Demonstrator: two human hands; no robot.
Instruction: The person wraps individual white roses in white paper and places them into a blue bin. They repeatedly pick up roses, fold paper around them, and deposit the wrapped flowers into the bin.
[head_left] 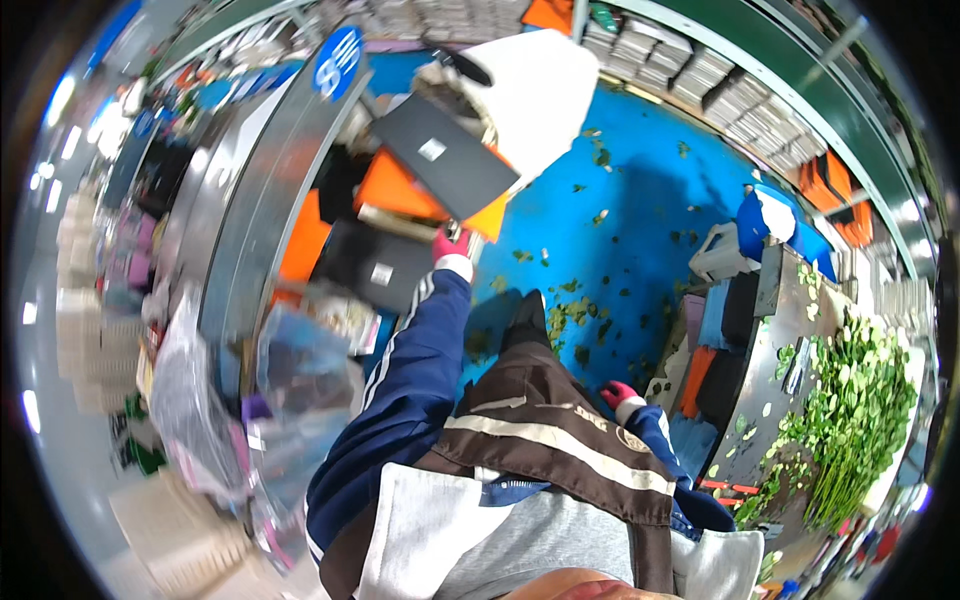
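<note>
My left hand (451,246), in a pinkish-red glove, reaches forward to the low edge of a pile of flat sheets. Its fingers close around a small dark thing there that I cannot make out. Just above it lie a dark grey flat sheet (440,155) with a white label, an orange sheet (398,188) and a yellow-orange corner (488,217). A black labelled sheet (378,268) rests beside my left wrist. At my right side hangs my right hand (617,392), also gloved, its fingers loosely apart with nothing seen in them. The workbench with sheets stored under it is nearest to it.
Cut leaves (575,315) litter the blue floor (640,230). To the right, a dark workbench (745,420) carries a heap of leafy green stems (850,420). A metal bench (265,190) runs along the left, with clear plastic bags (195,400) near it. Stacked shelves (740,110) stand behind.
</note>
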